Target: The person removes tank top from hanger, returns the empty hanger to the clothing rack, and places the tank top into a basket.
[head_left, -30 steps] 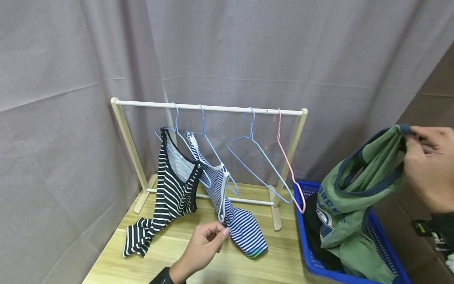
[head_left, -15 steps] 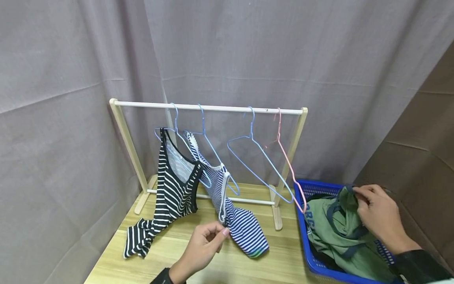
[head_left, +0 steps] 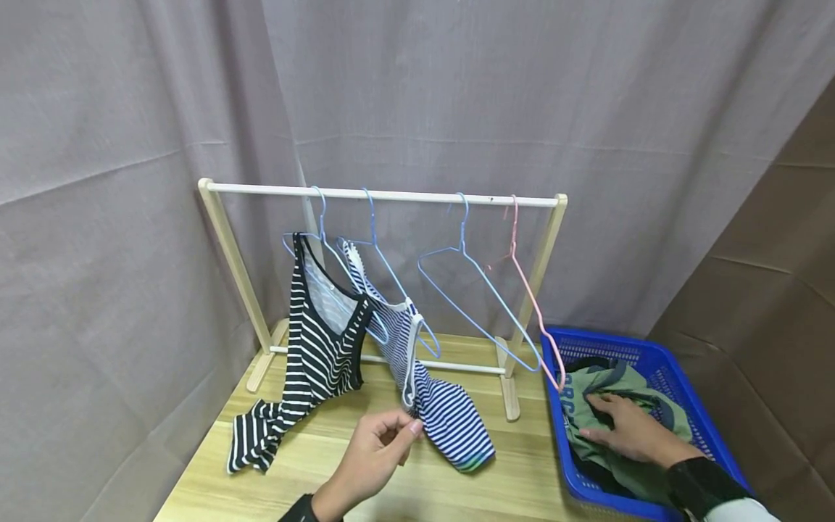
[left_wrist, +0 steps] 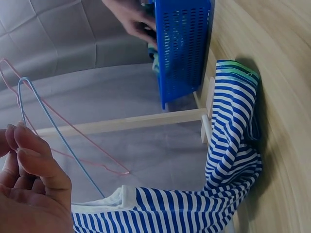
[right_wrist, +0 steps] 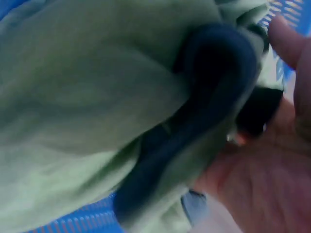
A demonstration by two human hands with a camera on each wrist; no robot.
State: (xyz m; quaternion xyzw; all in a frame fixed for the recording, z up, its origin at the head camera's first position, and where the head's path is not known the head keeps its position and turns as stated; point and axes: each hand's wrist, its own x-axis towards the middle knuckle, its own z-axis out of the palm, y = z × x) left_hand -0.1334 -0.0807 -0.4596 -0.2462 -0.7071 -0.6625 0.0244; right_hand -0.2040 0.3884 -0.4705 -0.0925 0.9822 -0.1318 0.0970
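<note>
Green garment [head_left: 633, 385] lies crumpled in the blue basket [head_left: 603, 334], where the right hand [head_left: 629, 429] rests on it with fingers spread. Near the blue-and-white striped top [head_left: 451, 420], above the surface [head_left: 300, 471], the left hand [head_left: 369, 452] hangs, its fingers loosely curled.

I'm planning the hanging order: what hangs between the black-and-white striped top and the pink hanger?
The head view shows the blue-and-white striped top on one blue hanger, then another blue hanger with no garment on it.
</note>
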